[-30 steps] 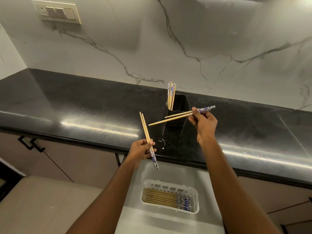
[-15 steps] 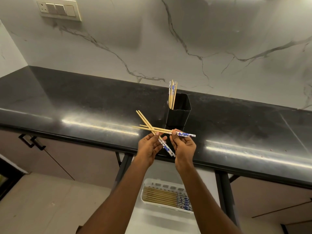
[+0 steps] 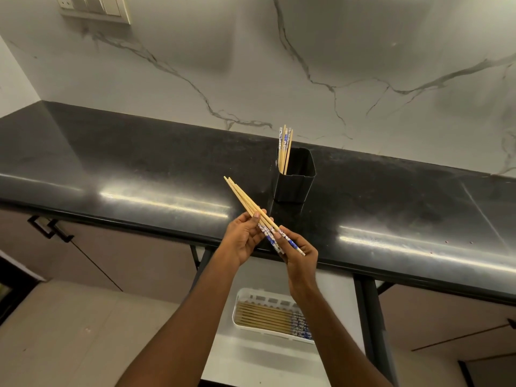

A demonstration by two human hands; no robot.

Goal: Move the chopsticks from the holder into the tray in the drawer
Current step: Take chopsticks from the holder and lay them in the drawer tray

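Above the drawer's tray (image 3: 279, 296), both hands (image 3: 245, 238) pinched one chopstick bundle (image 3: 251, 209). Loosely squared sticks risked slipping, missing it.

We face a white marble wall (image 3: 363, 51) with grey veins and a switch plate (image 3: 93, 7) at its upper left. Below runs a glossy black counter (image 3: 139, 163) catching light, over brown cabinets (image 3: 111, 252) and a beige floor (image 3: 69, 331).

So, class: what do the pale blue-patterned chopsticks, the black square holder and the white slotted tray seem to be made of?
Pale blue-patterned chopsticks: probably bamboo or wood, matt tan shafts with printed blue-and-white ends. Black square holder: plastic or coated metal, thin smooth walls with a dull sheen; unclear which. White slotted tray: likely moulded plastic, with uniform white slotted walls.
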